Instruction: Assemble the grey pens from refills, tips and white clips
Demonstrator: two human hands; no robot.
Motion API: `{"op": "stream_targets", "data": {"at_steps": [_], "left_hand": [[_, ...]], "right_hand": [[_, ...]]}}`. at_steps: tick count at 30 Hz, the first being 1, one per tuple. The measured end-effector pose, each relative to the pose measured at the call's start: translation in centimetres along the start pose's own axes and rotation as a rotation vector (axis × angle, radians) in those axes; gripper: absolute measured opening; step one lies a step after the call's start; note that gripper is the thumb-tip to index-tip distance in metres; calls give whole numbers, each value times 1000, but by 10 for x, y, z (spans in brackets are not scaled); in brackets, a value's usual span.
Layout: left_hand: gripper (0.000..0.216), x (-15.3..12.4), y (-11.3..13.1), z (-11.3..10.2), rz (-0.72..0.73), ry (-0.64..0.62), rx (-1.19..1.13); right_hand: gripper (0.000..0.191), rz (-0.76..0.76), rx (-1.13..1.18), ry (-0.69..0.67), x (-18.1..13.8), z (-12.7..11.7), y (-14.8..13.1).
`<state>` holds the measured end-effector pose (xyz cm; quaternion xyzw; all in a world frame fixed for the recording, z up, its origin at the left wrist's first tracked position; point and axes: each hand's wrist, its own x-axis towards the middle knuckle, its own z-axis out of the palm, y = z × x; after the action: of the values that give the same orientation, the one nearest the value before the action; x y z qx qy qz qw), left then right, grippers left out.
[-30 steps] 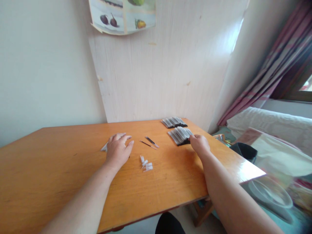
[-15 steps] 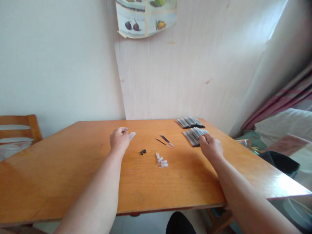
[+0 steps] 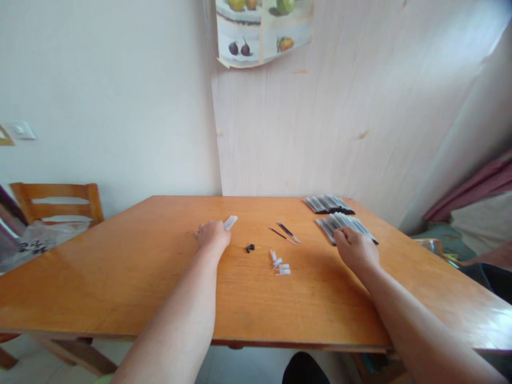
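My left hand [image 3: 213,234] is low over the table, palm down with its fingers curled. Its fingertips are hidden, so what it pinches cannot be made out. Just beyond it lie several clear plastic tubes [image 3: 231,222], partly covered by the hand. My right hand [image 3: 357,248] is closed, thumb against forefinger, at the near edge of a row of clear pens with black ends [image 3: 334,223]; anything in its grip is hidden. Between the hands lie two thin dark pen refills [image 3: 286,230], small black pieces [image 3: 250,248] and several translucent pen caps [image 3: 283,269].
A second row of pens [image 3: 326,204] lies at the table's [image 3: 256,314] far right, near the wall. A wooden chair [image 3: 60,202] with a plastic bag stands at the left. A dark bin [image 3: 490,278] is beyond the right edge.
The view has swung left, so everything appears further right. My left hand has lowered toward the table beside the clear tubes. My right hand stays by the near pen row.
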<state>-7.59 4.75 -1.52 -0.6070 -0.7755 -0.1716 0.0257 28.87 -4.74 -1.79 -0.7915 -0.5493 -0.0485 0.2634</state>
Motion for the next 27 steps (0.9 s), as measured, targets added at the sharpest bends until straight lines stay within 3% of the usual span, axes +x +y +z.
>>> {"op": "stream_targets", "data": {"at_steps": [10,15,21,27], "left_hand": [[26,-1,7,-1,43,-49,28],[22,-2,7,-2,67,-64,-72],[20,0,12,3,125,76,-495],[25,-4,26,4,113,6,-1134]], "right_hand": [[40,-19,20,13,-4,0,-3],[40,-61,38,28,-9,1,-10],[21,-227,173,-66,-8,8,-28],[13,-356,182,-301,2,24,-59]]}}
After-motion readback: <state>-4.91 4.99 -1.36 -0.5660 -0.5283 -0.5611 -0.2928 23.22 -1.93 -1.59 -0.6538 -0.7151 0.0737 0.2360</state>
